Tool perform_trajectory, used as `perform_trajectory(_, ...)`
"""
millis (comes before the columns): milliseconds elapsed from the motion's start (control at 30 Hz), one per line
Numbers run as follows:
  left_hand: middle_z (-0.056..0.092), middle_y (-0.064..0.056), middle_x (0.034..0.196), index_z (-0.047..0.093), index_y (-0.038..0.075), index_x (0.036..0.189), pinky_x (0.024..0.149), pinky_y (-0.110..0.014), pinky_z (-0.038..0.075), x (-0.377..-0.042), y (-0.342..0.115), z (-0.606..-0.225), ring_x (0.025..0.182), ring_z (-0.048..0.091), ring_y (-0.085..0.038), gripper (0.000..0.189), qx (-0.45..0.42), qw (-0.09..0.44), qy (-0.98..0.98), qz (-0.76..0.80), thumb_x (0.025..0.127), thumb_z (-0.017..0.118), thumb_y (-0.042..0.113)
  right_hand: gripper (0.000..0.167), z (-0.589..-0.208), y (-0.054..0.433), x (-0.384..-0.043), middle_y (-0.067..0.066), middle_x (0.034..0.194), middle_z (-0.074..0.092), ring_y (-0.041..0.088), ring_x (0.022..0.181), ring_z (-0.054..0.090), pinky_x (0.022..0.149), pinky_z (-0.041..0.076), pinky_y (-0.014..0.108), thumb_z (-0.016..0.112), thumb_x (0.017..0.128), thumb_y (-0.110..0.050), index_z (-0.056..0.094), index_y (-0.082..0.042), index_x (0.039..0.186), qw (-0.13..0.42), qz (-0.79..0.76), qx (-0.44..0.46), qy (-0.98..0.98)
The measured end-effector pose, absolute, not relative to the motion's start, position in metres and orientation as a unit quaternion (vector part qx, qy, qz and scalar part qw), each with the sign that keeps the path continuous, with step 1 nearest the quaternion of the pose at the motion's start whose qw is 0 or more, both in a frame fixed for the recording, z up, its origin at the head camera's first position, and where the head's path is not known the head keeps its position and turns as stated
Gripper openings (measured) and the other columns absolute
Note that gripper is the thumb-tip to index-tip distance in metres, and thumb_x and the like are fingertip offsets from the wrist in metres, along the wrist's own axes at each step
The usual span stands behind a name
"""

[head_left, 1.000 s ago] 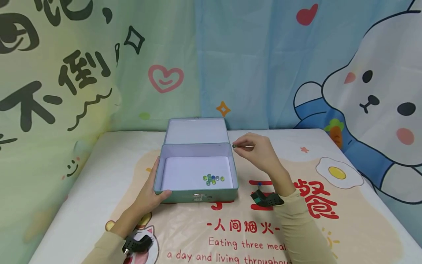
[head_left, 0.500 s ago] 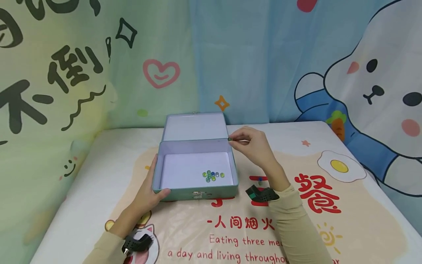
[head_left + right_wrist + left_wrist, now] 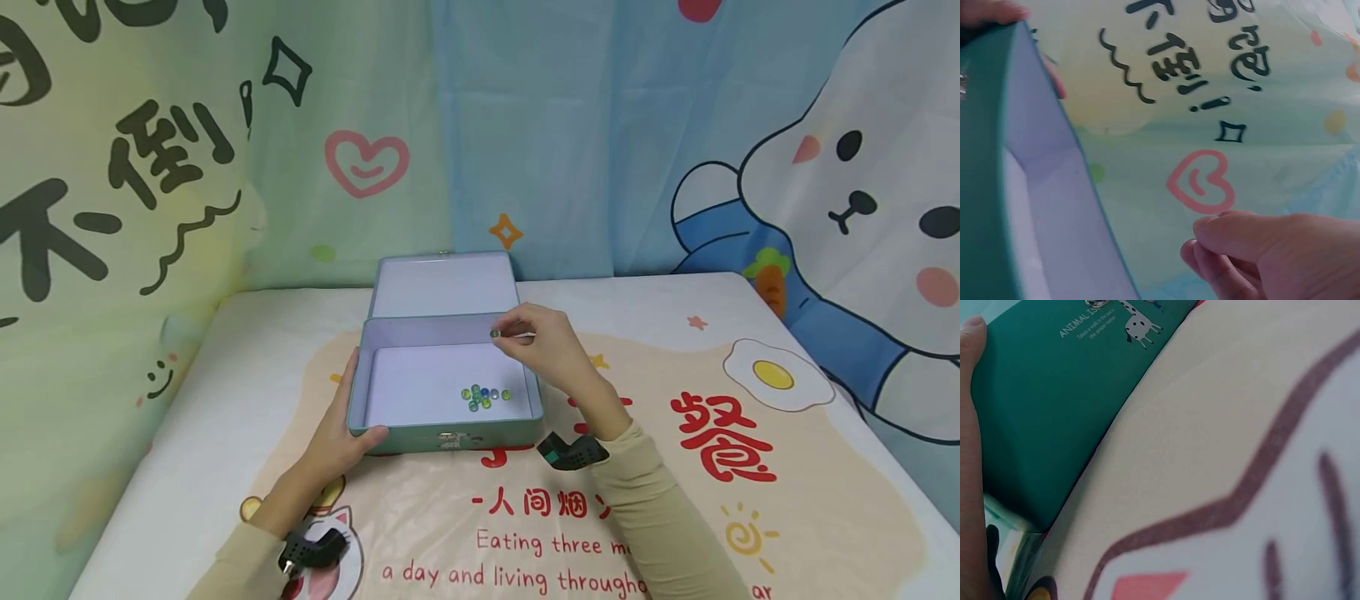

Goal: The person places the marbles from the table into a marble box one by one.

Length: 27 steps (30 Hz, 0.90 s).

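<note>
A green metal tin box (image 3: 420, 439) with a pale lining stands with its lid (image 3: 446, 286) raised at the back. My left hand (image 3: 337, 429) holds its front left corner, thumb on the front wall and fingers along the left side. In the left wrist view that hand (image 3: 971, 425) lies against the green wall. Inside, toward the front right, several glass marbles (image 3: 486, 404) sit in a cluster. My right hand (image 3: 551, 342) pinches one dark green marble (image 3: 495, 333) between thumb and fingertips, above the box's right rear part. In the right wrist view the fingers hide that marble.
The box stands on a printed tablecloth (image 3: 675, 533) with red and pink lettering. A patterned curtain (image 3: 540, 125) hangs right behind the lid. Black cameras are strapped to both wrists, the right one (image 3: 573, 452) close to the box's front right corner.
My right hand has moved left with the marble, from beside the box to over its right rear part. The left hand keeps its hold. The head view has tilted slightly.
</note>
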<state>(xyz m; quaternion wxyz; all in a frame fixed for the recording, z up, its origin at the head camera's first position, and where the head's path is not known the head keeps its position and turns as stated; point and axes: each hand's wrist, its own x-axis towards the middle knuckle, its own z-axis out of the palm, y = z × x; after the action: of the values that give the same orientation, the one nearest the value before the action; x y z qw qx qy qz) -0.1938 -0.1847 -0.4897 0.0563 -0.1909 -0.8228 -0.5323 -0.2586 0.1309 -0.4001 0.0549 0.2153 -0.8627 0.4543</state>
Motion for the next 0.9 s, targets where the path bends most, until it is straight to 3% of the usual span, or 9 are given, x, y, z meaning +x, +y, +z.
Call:
perform_trajectory(233, 0.005, -0.025, 0.157, -0.003, 0.009, 0.153, 0.102, -0.067, 0.022, -0.186, -0.179, -0.473, 0.138, 0.019, -0.05, 0.107, -0.194, 0.05, -0.816, -0.542, 0.078, 0.071, 0.03, 0.013, -0.411, 0.115, -0.255, 0.004, 0.096, 0.069, 0.016, 0.091, 0.068, 0.079, 0.055, 0.028, 0.07, 0.085, -0.009, 0.073, -0.008, 0.097, 0.032, 0.396, 0.255, -0.881)
perform_trajectory(567, 0.006, -0.011, 0.161, -0.005, 0.031, 0.153, 0.102, -0.065, 0.024, -0.203, -0.192, -0.505, 0.14, 0.021, -0.04, 0.11, -0.198, 0.06, -0.824, -0.527, 0.076, 0.073, 0.04, 0.012, -0.421, 0.106, -0.255, 0.0, 0.093, 0.068, 0.013, 0.086, 0.064, 0.076, 0.053, 0.025, 0.07, 0.085, -0.01, 0.075, -0.008, 0.096, -0.014, 0.291, 0.306, -0.906)
perform_trajectory(900, 0.007, -0.01, 0.161, -0.005, 0.033, 0.153, 0.102, -0.065, 0.024, -0.203, -0.191, -0.507, 0.14, 0.022, -0.041, 0.109, -0.196, 0.058, -0.82, -0.534, 0.076, 0.072, 0.046, 0.01, -0.426, 0.104, -0.256, -0.002, 0.089, 0.067, 0.009, 0.078, 0.06, 0.069, 0.049, 0.02, 0.071, 0.084, -0.007, 0.076, -0.008, 0.092, -0.031, 0.22, 0.377, -0.899)
